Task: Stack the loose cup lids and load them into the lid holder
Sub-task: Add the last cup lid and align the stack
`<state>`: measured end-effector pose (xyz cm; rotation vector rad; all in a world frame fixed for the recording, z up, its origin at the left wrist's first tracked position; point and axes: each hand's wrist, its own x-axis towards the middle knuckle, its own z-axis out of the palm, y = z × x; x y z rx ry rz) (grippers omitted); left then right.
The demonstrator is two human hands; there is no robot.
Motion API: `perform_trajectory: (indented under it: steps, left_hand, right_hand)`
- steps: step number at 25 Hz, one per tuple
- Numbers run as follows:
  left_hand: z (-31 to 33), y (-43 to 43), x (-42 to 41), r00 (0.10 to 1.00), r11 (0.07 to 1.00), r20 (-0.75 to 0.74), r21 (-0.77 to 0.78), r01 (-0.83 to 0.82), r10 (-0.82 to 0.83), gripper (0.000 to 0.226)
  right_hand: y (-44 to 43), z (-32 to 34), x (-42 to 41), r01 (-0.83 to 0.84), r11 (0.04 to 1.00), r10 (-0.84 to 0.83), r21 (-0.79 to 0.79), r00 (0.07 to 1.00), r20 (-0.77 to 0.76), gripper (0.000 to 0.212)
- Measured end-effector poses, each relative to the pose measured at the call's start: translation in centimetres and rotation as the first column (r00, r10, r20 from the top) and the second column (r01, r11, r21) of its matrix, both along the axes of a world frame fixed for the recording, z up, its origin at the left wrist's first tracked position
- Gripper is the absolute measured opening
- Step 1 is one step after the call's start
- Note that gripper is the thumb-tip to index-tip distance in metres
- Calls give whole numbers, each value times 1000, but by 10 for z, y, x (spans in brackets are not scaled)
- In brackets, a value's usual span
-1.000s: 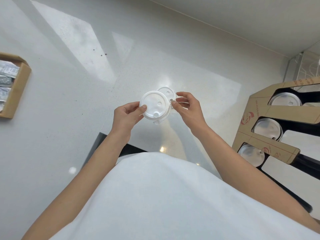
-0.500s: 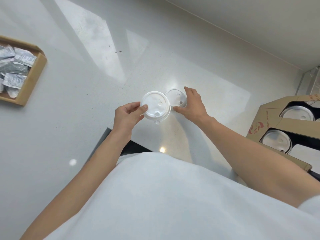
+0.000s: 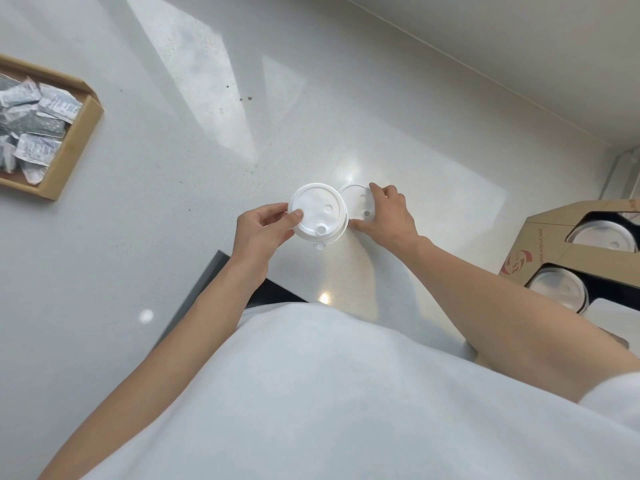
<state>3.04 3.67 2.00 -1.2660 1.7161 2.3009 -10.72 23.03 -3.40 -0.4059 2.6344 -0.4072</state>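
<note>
My left hand [image 3: 261, 230] holds a small stack of white cup lids [image 3: 317, 213] just above the white counter, thumb on top of the stack. A single loose white lid [image 3: 356, 202] lies flat on the counter right beside the stack. My right hand [image 3: 388, 216] rests over that lid's right side, fingers and thumb clasped on its rim. The cardboard lid holder [image 3: 547, 244] stands at the right edge, with lids showing in two of its round openings [image 3: 604, 237].
A shallow cardboard tray [image 3: 74, 147] with several grey sachets sits at the far left. The counter's front edge and a dark gap [image 3: 207, 282] lie just below my left wrist. A wall runs along the back.
My right hand let go of the stack and came down onto the loose lid on the counter. The view shifted left, so less of the lid holder shows.
</note>
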Motion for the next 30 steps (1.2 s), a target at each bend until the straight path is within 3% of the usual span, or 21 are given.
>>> perform_trajectory:
  steps: [5,8,11,15,17,23,26,30]
  left_hand:
    - [-1,-1,-2,1000,1000,-6,-6,10,-10,41]
    - [-1,-1,-2,1000,1000,-3,-10,13,-13,41]
    - [-1,-1,-3,1000,1000,1,-12,11,-11,43]
    - [-1,1,-7,1000,1000,-8,-3,26,-26,41]
    - [0,3,-9,999,999,-15,1,42,-42,39]
    - [-2,11,-15,996,996,-14,13,89,-89,36]
    - [-3,15,-17,993,993,-11,5,117,-117,38]
    - [-1,20,-23,990,990,-14,9,140,-140,35]
  right_hand:
    - [5,2,4,28,999,-28,-29,1000,-9,73]
    - [10,4,12,182,968,-171,-175,982,75,76]
    - [20,14,21,447,814,-376,-371,892,251,77]
    - [34,26,38,622,622,-475,-475,782,403,88]
    - [37,32,45,683,541,-469,-491,730,498,96]
    - [42,55,53,853,112,-298,-509,518,802,67]
    - [38,59,58,854,68,-268,-516,514,815,51]
    - [36,65,62,840,83,-271,-536,537,799,26]
